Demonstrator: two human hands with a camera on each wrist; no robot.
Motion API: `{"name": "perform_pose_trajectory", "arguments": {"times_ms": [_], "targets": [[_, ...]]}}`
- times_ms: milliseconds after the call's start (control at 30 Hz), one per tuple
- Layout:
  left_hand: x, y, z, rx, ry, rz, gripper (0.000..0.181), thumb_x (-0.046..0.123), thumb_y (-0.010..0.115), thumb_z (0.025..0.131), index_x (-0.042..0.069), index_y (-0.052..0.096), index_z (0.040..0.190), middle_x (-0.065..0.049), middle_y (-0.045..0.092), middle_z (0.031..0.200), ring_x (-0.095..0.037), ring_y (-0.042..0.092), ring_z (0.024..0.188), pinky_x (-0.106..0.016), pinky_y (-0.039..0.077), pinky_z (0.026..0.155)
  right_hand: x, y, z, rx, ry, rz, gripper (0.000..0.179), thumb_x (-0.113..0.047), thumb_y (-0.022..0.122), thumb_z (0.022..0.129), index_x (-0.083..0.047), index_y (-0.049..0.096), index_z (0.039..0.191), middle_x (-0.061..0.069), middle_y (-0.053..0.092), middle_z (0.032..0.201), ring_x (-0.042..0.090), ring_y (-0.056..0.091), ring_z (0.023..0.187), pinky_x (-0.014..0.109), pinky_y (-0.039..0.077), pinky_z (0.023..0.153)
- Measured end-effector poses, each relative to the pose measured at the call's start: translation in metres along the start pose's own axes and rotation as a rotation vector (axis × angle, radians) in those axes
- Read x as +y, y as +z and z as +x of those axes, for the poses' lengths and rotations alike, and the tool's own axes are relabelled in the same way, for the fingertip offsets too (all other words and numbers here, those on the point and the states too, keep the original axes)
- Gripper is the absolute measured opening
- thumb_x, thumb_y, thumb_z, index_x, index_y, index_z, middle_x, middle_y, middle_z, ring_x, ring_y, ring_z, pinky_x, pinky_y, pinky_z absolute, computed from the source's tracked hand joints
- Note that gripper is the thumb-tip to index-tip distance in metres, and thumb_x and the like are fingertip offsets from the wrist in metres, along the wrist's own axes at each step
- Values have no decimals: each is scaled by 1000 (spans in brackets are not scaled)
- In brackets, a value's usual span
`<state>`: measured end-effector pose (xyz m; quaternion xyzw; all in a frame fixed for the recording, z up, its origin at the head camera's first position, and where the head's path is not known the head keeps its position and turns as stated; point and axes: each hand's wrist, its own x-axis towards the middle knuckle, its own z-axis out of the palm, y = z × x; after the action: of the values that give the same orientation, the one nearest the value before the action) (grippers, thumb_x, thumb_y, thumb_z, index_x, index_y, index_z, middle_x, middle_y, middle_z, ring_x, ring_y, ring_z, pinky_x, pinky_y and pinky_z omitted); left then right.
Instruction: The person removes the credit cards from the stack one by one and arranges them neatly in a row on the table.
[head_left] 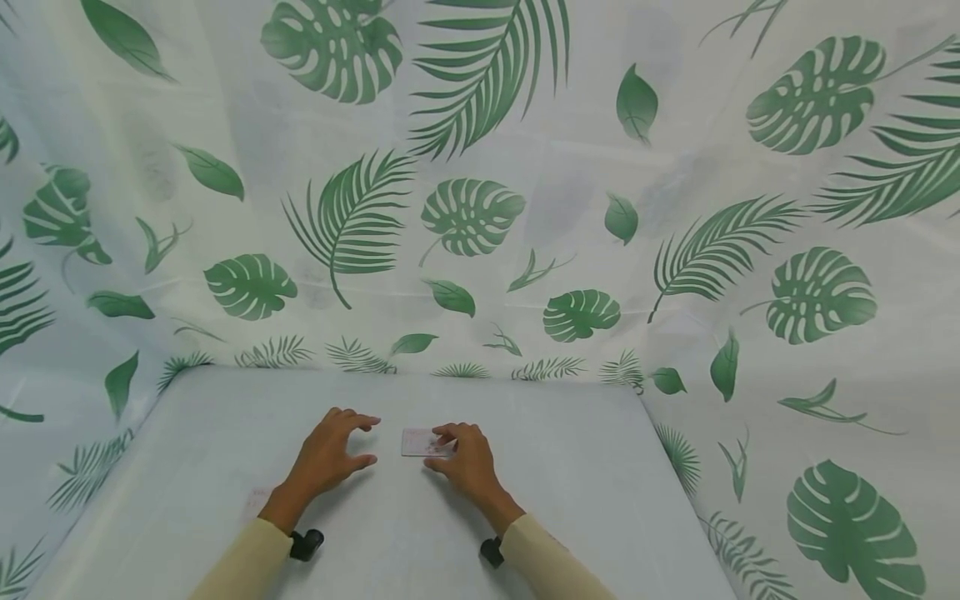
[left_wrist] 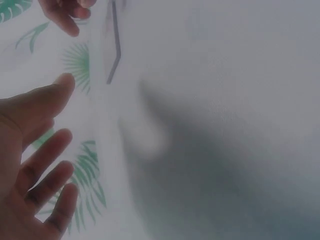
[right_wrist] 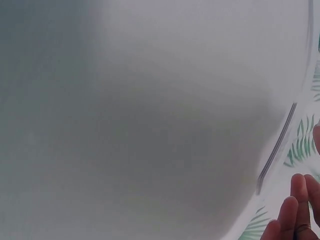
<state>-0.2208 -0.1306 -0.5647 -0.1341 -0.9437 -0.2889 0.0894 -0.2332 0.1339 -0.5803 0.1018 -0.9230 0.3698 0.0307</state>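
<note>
A thin, flat, pinkish-white rectangular card (head_left: pixel 416 442) with faint printing lies on the white table. Its edge shows as a narrow grey strip (right_wrist: pixel 276 150) in the right wrist view, where it looks layered. My right hand (head_left: pixel 471 463) hovers over the card's right end, thumb and fingers parted; whether a fingertip touches it I cannot tell. To the card's left, my left hand (head_left: pixel 330 450) is held with thumb and fingers spread, nothing between them. The left wrist view shows that hand's fingers (left_wrist: pixel 47 155) apart from the card's edge (left_wrist: pixel 118 40).
Another pale pink printed piece (head_left: pixel 257 500) lies by my left wrist, partly hidden by it. The white tabletop (head_left: pixel 577 467) meets a leaf-patterned cloth (head_left: pixel 480 325) at the back and sides. Both wrists carry black devices (head_left: pixel 307 545).
</note>
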Motion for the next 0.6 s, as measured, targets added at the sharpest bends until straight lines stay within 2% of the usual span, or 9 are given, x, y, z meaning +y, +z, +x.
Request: {"name": "perform_pose_trajectory", "arguments": {"times_ms": [167,600], "targets": [[4,6,5,-18,-12,0,59,22,96,77,15,74,131,-5,74,112,-23,60,111,-48,55,98,7,-2,4,14,2,-29,49,-20,95,79,-14,77,124,1,74,101,13,55,90,29,43,80],[12,25,20,-57,-24,-3,58,24,97,77,14,75,129,-4,73,109,-20,58,105,-45,55,96,21,-5,17,-16,56,-76,52,-23,97,77,-16,77,124,-3,71,97,12,53,90,31,45,83]]}}
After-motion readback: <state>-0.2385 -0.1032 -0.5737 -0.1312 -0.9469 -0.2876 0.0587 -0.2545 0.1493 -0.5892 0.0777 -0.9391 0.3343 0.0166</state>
